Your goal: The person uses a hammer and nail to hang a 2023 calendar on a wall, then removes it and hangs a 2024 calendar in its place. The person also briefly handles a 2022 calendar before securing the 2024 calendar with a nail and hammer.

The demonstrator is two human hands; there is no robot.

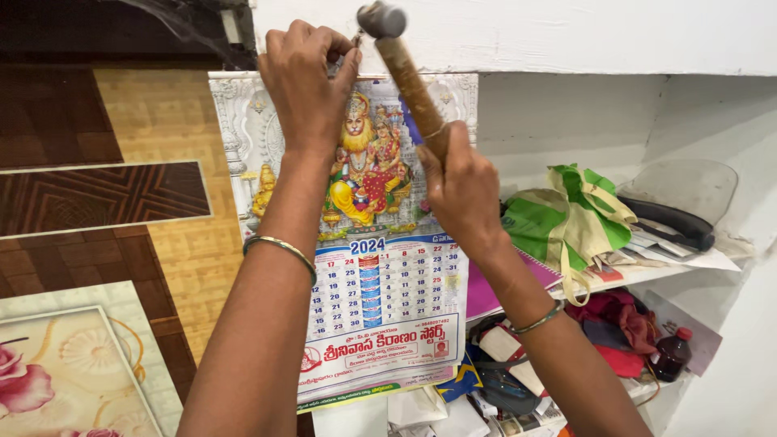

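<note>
My right hand [461, 190] grips the wooden handle of a hammer [405, 69], whose metal head is raised against the white wall near the top edge. My left hand [306, 77] is closed at the top of a hanging wall calendar [380, 299], fingers pinched beside the hammer head; whatever they pinch is hidden. The calendar carries a colourful picture above a date grid. Both wrists wear thin bangles.
A white wall shelf [664, 275] to the right holds a green and cream cloth bag [566, 218], a dark visor, papers, red cloth and a small dark bottle [670, 354]. On the left is a patterned wooden panel [97, 194] with a flower picture below.
</note>
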